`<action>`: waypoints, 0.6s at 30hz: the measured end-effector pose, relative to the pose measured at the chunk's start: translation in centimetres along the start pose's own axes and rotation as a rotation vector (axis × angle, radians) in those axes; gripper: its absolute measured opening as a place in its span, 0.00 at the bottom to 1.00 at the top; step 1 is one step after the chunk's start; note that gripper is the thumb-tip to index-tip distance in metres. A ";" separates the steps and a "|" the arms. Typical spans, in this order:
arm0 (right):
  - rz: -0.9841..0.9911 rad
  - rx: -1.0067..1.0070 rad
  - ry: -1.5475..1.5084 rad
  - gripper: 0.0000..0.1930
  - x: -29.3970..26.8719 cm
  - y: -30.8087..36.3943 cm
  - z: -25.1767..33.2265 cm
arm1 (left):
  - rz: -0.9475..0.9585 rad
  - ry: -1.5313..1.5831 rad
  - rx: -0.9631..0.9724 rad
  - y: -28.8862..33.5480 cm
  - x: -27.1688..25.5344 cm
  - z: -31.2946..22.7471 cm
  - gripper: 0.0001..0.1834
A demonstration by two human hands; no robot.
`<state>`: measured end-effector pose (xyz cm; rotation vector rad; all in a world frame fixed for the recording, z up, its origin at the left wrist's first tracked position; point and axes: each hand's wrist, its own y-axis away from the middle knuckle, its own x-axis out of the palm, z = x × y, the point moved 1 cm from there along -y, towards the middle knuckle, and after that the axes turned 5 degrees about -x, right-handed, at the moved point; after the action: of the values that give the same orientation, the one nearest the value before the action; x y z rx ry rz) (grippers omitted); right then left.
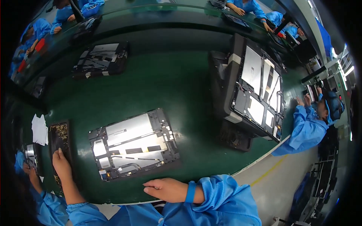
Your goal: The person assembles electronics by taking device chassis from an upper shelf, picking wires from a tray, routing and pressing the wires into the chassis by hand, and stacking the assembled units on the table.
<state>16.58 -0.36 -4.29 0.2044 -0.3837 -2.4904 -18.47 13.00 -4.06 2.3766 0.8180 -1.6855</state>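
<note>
My left hand (62,165) is over a dark, narrow tray (56,145) that holds many small gold-coloured screws. Its fingers are bunched together; whatever is between them is too small or hidden to make out. Right of the tray, an opened tablet-like device (132,145) lies flat on the green table, its silver battery panels, black frame and ribbon cables showing. My right hand (166,189), with a blue band at the wrist, rests near the table's front edge, just below the device. Its fingers are partly stretched out, and nothing shows in them.
A tilted stack of black foam trays bearing another opened device (260,88) stands at the right, with a second screw tray (235,136) below it. Another device (102,58) lies at the back left. White paper (39,129) is at the far left. People in blue work nearby.
</note>
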 end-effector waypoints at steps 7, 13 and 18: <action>0.020 0.117 -0.124 0.22 -1.2 -0.7 2.3 | 0.021 -0.005 0.383 6.7 -4.1 -7.2 0.10; -0.024 -0.012 -0.129 0.21 -1.1 -1.5 5.7 | 0.328 0.213 1.158 13.7 -6.0 -12.8 0.08; -0.077 -0.019 -0.160 0.20 -0.1 -1.8 4.7 | 0.340 0.141 1.103 13.7 -4.9 -11.8 0.10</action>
<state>14.64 2.14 -0.37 0.0117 -0.4245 -2.5942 -3.05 4.25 1.89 2.9809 -0.7254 -2.1182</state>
